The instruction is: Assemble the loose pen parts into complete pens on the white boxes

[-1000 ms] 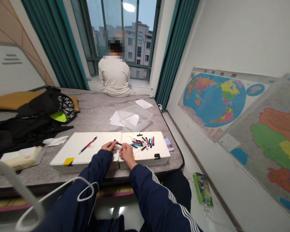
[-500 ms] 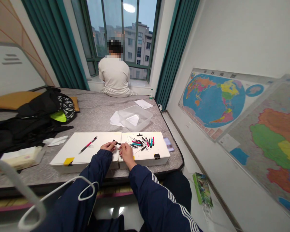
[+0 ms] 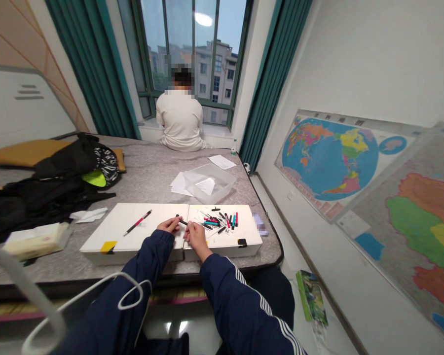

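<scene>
Above the seam between two white boxes, my left hand (image 3: 169, 225) and my right hand (image 3: 196, 235) meet. Both are closed on a small black pen part (image 3: 183, 222), one at each end; its exact shape is partly covered by fingers. On the left box (image 3: 107, 224) lies a pen (image 3: 137, 223) with a red and black barrel. A pile of pen parts (image 3: 222, 220), in black, red, teal and white, is spread over the right box (image 3: 249, 235), just right of my right hand.
Behind the boxes stand a clear plastic bin (image 3: 224, 190) and white papers (image 3: 179, 183). A tissue pack (image 3: 37, 240) and black bag (image 3: 64, 162) lie to the left. A person (image 3: 179, 118) sits by the window, facing away. A white cable (image 3: 133, 291) hangs before my left sleeve.
The view has shifted slightly, so the whole scene sits a little to the right and lower. My hands stay together on the black pen part with only a slight change of finger position.
</scene>
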Demonstrator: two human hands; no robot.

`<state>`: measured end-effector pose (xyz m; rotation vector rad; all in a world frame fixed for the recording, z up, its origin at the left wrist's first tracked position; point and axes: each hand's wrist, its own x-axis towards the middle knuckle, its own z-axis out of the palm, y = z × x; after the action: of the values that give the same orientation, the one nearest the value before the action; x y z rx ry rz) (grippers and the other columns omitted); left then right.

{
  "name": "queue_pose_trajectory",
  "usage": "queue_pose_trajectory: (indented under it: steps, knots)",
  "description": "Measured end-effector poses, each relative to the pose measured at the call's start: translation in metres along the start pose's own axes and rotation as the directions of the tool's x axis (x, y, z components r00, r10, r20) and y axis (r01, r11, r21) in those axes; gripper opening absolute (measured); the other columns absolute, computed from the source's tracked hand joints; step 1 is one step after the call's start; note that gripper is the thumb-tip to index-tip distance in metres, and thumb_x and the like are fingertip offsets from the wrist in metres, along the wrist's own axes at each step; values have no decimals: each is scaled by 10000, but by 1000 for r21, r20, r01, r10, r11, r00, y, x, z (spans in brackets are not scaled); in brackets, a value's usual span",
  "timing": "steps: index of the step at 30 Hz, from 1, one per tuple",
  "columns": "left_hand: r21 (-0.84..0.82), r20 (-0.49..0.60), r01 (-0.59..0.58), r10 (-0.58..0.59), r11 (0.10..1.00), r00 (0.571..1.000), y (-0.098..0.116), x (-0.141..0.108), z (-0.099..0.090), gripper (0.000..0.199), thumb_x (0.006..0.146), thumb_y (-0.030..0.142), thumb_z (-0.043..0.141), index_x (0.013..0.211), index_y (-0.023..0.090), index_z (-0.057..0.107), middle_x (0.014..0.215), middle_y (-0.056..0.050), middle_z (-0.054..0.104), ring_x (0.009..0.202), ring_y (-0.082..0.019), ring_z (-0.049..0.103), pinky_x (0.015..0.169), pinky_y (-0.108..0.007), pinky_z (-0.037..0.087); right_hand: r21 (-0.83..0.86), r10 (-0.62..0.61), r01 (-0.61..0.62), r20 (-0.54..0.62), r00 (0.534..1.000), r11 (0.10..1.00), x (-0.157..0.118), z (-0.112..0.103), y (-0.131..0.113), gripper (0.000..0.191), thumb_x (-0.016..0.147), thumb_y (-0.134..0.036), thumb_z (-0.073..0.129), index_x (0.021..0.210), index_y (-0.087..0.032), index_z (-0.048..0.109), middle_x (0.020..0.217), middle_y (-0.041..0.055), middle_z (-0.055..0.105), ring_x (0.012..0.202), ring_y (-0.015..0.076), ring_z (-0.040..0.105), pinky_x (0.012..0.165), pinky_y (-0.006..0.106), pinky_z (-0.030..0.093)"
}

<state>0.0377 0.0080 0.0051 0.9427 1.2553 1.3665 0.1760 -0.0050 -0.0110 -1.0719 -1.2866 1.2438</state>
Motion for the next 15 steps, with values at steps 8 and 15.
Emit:
queue_pose_trajectory:
  steps: [8, 15]
  knots:
    - [163, -20, -42, 46, 986, 999, 5, -1, 7, 617, 413, 565, 805, 821, 105, 747, 487, -10, 569, 462, -113, 481, 462, -240, 385, 100, 0, 0, -3, 1000, 995, -3, 0, -8, 314, 876, -511, 446, 835, -202, 480, 575, -48, 567, 380, 69, 454, 351, 153, 347]
    - [157, 35, -100, 96, 983, 995, 9, -5, 8, 509, 476, 526, 798, 776, 118, 741, 483, 8, 552, 458, -97, 472, 453, -220, 375, -1, -28, 28, 46, 999, 1000, -6, 1, -6, 235, 863, -402, 478, 950, -196, 552, 609, -40, 574, 426, 82, 484, 379, 166, 364]
